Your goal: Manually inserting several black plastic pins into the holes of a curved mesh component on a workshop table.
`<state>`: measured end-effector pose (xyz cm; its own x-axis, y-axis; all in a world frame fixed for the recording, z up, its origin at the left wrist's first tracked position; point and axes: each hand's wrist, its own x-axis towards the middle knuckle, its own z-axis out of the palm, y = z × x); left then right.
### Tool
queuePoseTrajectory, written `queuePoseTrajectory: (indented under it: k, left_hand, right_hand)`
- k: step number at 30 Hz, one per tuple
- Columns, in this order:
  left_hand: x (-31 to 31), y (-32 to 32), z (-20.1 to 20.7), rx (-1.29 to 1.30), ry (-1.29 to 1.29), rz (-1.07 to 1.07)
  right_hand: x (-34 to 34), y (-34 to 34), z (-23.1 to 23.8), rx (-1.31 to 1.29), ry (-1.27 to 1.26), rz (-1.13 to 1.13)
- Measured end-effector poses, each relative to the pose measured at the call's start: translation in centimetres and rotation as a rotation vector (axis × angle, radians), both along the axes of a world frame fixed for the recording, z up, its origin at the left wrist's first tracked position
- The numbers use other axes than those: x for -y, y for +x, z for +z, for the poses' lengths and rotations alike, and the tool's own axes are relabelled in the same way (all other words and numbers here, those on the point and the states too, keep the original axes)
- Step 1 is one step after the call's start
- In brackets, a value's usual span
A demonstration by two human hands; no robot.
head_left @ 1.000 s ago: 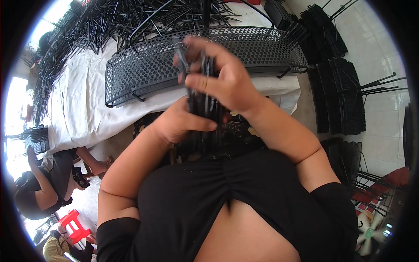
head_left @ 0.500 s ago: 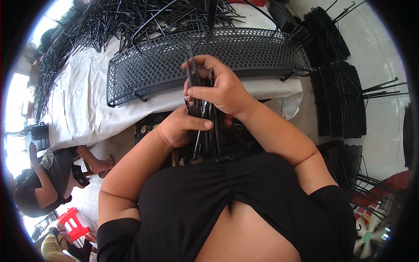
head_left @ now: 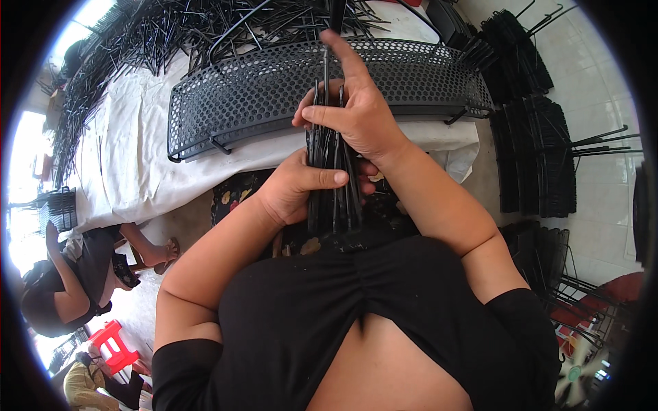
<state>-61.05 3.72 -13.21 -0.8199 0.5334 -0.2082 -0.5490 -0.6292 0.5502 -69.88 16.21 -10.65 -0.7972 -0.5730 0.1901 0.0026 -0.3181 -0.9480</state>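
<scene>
A bundle of thin black rods [head_left: 336,205] stands nearly upright in front of my chest. My left hand [head_left: 288,188] grips it lower down, thumb laid across the front and fingertips showing past its right side. Around the upper part curls my right hand [head_left: 370,123], its thumb pressed on the rods and its index finger stretched upward. Several rod tips rise unevenly above the rest, one much higher than the others. Just beyond my hands, a curved black perforated metal panel [head_left: 267,92] with small hooked legs rests on the table.
White sheeting [head_left: 127,157] covers the table, with a large heap of black rods [head_left: 164,41] at the back left. Stacked black racks [head_left: 531,157] stand on the right. At lower left are a seated person [head_left: 62,274] and a red stool [head_left: 113,346].
My right index finger has straightened upward. My right hand has shifted a little right and my left hand slightly up, with the bundle still between them.
</scene>
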Motion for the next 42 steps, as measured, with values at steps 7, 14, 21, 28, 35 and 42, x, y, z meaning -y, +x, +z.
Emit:
queuePoseTrajectory:
  k: [7, 14, 21, 28, 35, 42]
  left_hand:
    - [0.9, 0.2, -1.1, 0.084, 0.107, -0.069]
    - [1.2, 1.1, -0.9, 0.012, -0.042, -0.169]
    - [0.9, 2.3, 1.2, -0.518, -0.739, -0.260]
    - [0.1, 0.2, 3.7, 0.087, -0.406, 0.016]
    - [10.7, -7.2, 5.8, -0.501, -2.409, 0.276]
    - [12.7, -7.5, 3.3, -0.525, -2.554, 0.262]
  right_hand:
    - [-0.6, 0.4, -2.5, -0.188, 0.264, 0.065]
    - [-1.2, 1.6, -2.2, -0.805, 0.258, 0.097]
    - [-3.0, 4.0, -1.0, -0.681, 0.294, -0.267]
    - [-2.4, -0.1, 0.0, -0.463, 0.105, -0.353]
    - [-5.1, -2.6, -0.7, -0.343, -0.112, -0.587]
    - [-6.9, -3.3, -2.5, -0.354, 0.022, -0.574]
